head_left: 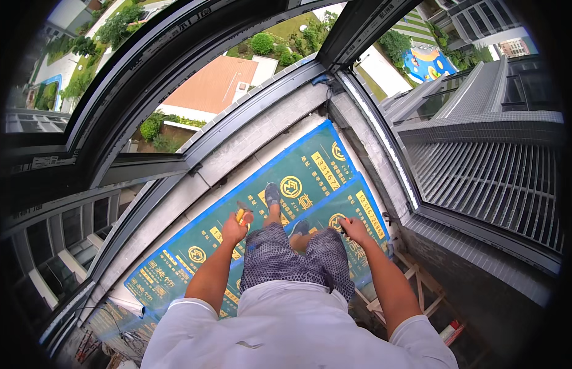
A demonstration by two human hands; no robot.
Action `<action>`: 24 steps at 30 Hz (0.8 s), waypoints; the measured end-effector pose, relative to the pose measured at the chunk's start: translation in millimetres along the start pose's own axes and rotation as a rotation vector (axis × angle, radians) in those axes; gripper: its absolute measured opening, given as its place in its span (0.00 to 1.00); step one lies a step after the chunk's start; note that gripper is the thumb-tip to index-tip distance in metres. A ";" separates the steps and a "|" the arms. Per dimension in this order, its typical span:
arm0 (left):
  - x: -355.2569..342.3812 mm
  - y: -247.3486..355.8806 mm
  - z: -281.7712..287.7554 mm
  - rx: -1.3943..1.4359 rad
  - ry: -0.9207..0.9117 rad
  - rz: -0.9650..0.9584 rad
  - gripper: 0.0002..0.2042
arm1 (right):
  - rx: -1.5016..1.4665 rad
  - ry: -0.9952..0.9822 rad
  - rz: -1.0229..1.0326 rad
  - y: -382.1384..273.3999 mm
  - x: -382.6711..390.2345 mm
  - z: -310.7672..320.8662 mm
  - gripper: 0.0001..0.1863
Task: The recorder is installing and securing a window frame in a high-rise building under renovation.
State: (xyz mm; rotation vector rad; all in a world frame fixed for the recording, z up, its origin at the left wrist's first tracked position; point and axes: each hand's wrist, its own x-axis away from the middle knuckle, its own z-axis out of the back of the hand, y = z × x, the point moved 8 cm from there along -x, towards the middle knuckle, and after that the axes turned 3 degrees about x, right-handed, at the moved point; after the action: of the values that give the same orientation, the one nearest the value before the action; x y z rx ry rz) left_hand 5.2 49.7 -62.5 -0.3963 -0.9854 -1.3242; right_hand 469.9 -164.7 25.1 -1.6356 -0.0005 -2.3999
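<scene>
From the head view I look down at my own two hands, held well apart on either side of my legs; my left hand point(235, 230) is clamped on a tool with yellow and orange parts point(243, 216), its greyish end standing out beyond my fist toward the window side, though I cannot tell its exact kind; my right hand point(356, 230) has its fingers drawn together around a small dark object point(343, 225), mostly hidden by my grip and too small to name; both things are held above the green sheet point(276, 171), which covers the surface under me, printed in yellow and bordered and crossed by blue tape point(345, 186); my grey shoes point(272, 193) stand on this sheet, between my hands, below the hem of my patterned shorts point(286, 249); the white shirt point(292, 326) I wear fills the lower middle; a pale ledge point(258, 134) runs along the far side of the sheet, with the dark window frame point(359, 31) rising beyond it; through the openings I see a terracotta-coloured surface point(206, 86) among greenery, and grey louvres point(482, 184) to the right; near my right elbow lies some wooden framing point(410, 271).
</scene>
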 end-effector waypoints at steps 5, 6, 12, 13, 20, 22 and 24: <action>-76.1 196.3 32.9 0.115 0.081 -0.202 0.23 | 0.125 0.307 0.392 -96.3 -115.4 97.2 0.37; -79.7 198.1 25.5 0.125 0.078 -0.155 0.23 | 0.152 0.267 0.392 -113.7 -118.7 101.2 0.37; -111.1 252.7 -0.1 0.036 0.127 -0.110 0.23 | 0.266 0.037 0.571 -232.3 -168.2 130.1 0.32; -111.2 262.6 -6.8 0.073 0.140 -0.076 0.23 | 0.312 0.017 0.588 -241.5 -183.2 137.0 0.32; -117.0 286.9 -117.1 0.143 0.139 0.144 0.23 | 0.536 -0.192 0.555 -282.8 -318.4 182.3 0.39; -125.3 295.8 -160.1 0.169 0.110 0.173 0.24 | 0.617 -0.122 0.550 -293.2 -367.5 199.9 0.40; -147.9 301.5 -202.6 0.162 0.080 0.130 0.24 | 0.682 -0.002 0.541 -298.9 -414.9 210.8 0.41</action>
State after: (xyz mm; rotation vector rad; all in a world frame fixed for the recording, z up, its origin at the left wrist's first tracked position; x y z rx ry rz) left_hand 369.3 67.6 -207.3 -0.2769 -0.9758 -1.1263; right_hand 748.9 234.4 -237.2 -1.1306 -0.3014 -1.7176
